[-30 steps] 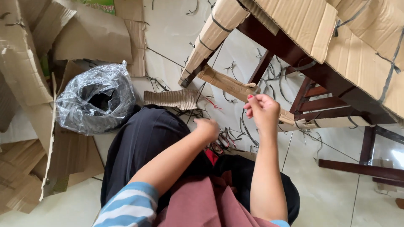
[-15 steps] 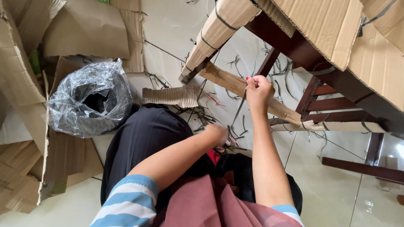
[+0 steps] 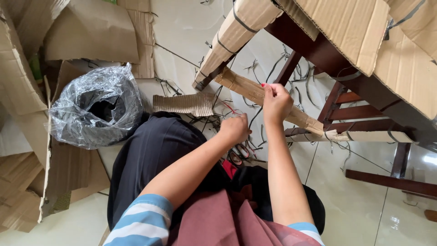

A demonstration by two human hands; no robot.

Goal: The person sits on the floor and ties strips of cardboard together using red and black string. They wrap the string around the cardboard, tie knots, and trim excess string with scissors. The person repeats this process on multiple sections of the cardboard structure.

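A person seated on a pale tiled floor (image 3: 182, 32) works at a dark wooden chair (image 3: 327, 59) still bundled in corrugated cardboard. The right hand (image 3: 276, 102) is raised and pinched closed on the cardboard sleeve (image 3: 255, 93) wrapped around a slanting chair rail, fingertips gripping its upper edge. The left hand (image 3: 235, 129) sits lower, curled into a loose fist just above a pair of red-handled scissors (image 3: 237, 155) lying on the floor by the knees — whether it grasps anything, perhaps a strand of strapping, cannot be told from this angle.

Cut lengths of dark plastic strapping (image 3: 273, 68) litter the tiles beneath the chair. A short roll of corrugated card (image 3: 184, 104) lies beside the person's dark-trousered leg, and a crumpled clear plastic bag (image 3: 93, 107) rests to the left among flattened cardboard sheets (image 3: 86, 29).

The risks appear modest but real: a sharp tug on the sleeve could tear the card unevenly or jerk the chair toward the person, since a neighbouring wrapped leg (image 3: 232, 36) is still banded; the loose strapping underfoot could snag — and the scissors, so near the left hand, could nick a finger if grabbed without looking.
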